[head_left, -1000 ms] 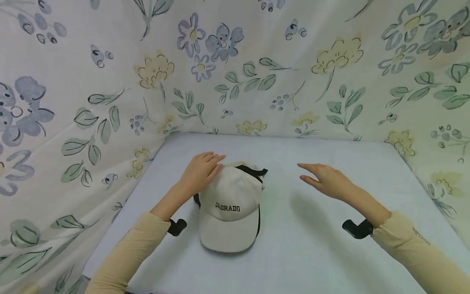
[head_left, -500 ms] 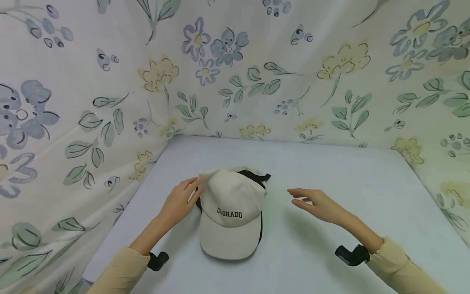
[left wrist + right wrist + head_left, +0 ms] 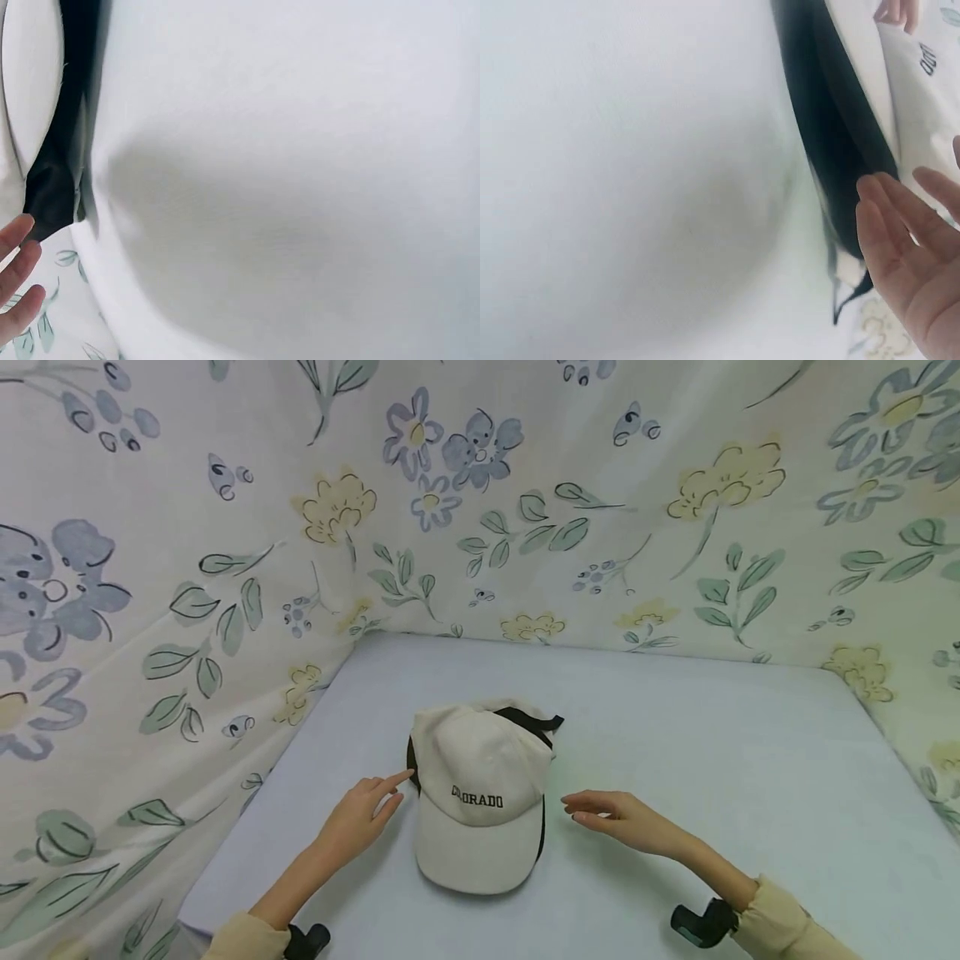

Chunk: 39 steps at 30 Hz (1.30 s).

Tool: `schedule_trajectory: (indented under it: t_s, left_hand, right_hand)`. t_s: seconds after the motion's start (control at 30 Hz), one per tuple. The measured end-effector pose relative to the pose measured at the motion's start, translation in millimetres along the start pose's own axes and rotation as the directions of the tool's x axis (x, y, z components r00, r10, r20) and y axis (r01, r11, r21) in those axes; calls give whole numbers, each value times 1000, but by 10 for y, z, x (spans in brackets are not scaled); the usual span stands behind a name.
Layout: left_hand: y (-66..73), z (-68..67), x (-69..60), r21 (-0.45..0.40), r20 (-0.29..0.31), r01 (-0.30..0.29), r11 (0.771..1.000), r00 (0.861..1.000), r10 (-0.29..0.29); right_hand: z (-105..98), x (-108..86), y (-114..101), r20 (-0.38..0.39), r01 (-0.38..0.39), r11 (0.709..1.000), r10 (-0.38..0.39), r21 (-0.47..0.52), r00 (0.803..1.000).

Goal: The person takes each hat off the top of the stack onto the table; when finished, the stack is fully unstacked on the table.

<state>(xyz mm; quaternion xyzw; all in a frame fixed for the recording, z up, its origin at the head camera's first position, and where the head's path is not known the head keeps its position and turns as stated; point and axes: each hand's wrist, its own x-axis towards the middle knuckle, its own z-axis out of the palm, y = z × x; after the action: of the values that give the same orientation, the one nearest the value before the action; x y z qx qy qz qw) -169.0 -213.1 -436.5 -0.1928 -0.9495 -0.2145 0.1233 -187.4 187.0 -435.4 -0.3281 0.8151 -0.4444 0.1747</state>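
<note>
Head view | cream COLORADO baseball cap [image 3: 480, 856] lies brim-toward-you on white tabletop [image 3: 697, 735] | your left hand [image 3: 356, 818], fingers extended, at its edge, contact unclear; your right hand [image 3: 626, 821], relaxed, empty, just beside | uneven pressing could dent its crown [image 3: 480, 747]

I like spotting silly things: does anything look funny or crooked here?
Yes, a black strap sticks out past the cap at its upper right in the head view, instead of lying neatly against it.
</note>
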Motion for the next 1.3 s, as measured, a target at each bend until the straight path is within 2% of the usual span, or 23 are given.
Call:
schedule_trajectory:
  t_s: [0.13,0.27,0.43,0.57,0.87,1.0,1.2,1.3]
  left_hand:
    - [8,54,-84,-39,54,24,999,998,-22]
    - [19,94,-171,-99,112,26,995,994,-14]
    - [72,122,-233,-223,217,65,973,976,-15]
    - [109,138,-238,-279,250,88,956,968,-16]
    - [110,200,-262,-284,264,79,956,964,-2]
    - [116,220,-281,-294,224,52,955,974,16]
    - [155,251,-299,-341,175,16,940,984,46]
    - [178,252,-308,-325,165,16,945,986,40]
  right_hand:
    - [105,30,28,59,-33,996,29,77,998]
    - [197,79,22,123,-72,985,53,156,991]
    - [292,140,-22,193,-114,948,58,297,980]
    - [331,175,-41,194,-107,933,41,344,980]
    - [379,218,-46,171,-117,920,56,374,984]
    - [397,223,-27,159,-110,923,54,369,986]
    - [433,210,-5,111,-62,940,26,336,994]
    - [461,207,0,78,-24,952,0,305,997]
